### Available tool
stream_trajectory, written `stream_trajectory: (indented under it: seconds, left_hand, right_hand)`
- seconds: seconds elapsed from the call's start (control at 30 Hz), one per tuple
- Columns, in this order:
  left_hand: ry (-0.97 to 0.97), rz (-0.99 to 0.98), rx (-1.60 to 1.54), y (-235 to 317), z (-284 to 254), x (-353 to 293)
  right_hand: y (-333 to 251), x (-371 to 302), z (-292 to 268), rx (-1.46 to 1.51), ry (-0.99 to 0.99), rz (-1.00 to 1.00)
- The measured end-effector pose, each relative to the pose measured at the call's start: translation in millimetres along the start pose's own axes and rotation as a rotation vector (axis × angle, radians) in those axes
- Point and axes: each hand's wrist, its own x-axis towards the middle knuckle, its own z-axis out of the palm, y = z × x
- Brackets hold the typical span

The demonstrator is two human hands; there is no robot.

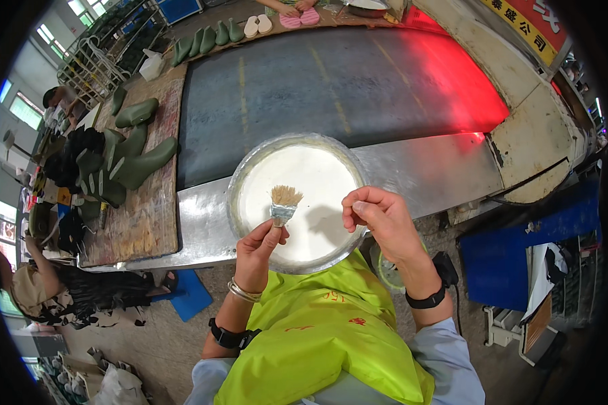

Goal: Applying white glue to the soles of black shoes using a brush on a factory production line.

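A wide metal basin (232, 192) of white liquid (317, 165) sits at the near edge of the metal ledge, in front of me. My left hand (255, 253) is closed around the handle of a flat paintbrush (286, 204) and holds it upright over the basin, its tan bristles pointing away from me. Over the basin's right rim is my right hand (380, 217), with thumb and fingers pinched together. Whatever lies between those fingers, if anything, is too small or hidden to tell.
Beyond the ledge (432, 165) runs a dark conveyor belt (284, 88), lit red at its right end. Dark green shoe forms (142, 162) lie on a worn board (162, 216) at left. Across the belt, another person's hands (296, 9) touch pink soles (299, 18). Someone else (61, 290) is at far left.
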Motion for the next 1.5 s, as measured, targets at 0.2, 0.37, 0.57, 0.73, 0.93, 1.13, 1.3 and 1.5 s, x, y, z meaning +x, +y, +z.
stream_trajectory:
  seconds: [0.2,0.37,0.57,0.73,0.93,1.13,1.3,1.5]
  left_hand:
    - [-0.023,0.034,-0.006,0,-8,-3]
    - [-0.109,0.029,-0.016,-1,-10,0]
    - [-0.091,0.056,0.059,3,-10,-3]
    - [-0.134,0.088,0.089,1,-11,1]
    - [-0.103,0.065,0.065,-1,-7,0]
    - [-0.123,0.095,0.160,5,-3,0]
    - [-0.140,0.160,0.172,3,-5,1]
    - [-0.135,0.114,0.200,6,-5,0]
  right_hand:
    - [2,1,2,-0.083,-0.014,-0.028]
    - [-6,-6,14,-0.104,-0.053,-0.043]
    - [-6,0,24,-0.155,-0.083,-0.086]
    - [-8,3,41,-0.457,-0.030,-0.354]
    - [-2,7,40,-0.636,0.016,-0.442]
    - [0,7,38,-0.653,0.045,-0.407]
    - [-1,9,34,-0.688,0.022,-0.380]
    - [0,11,33,-0.635,0.002,-0.317]
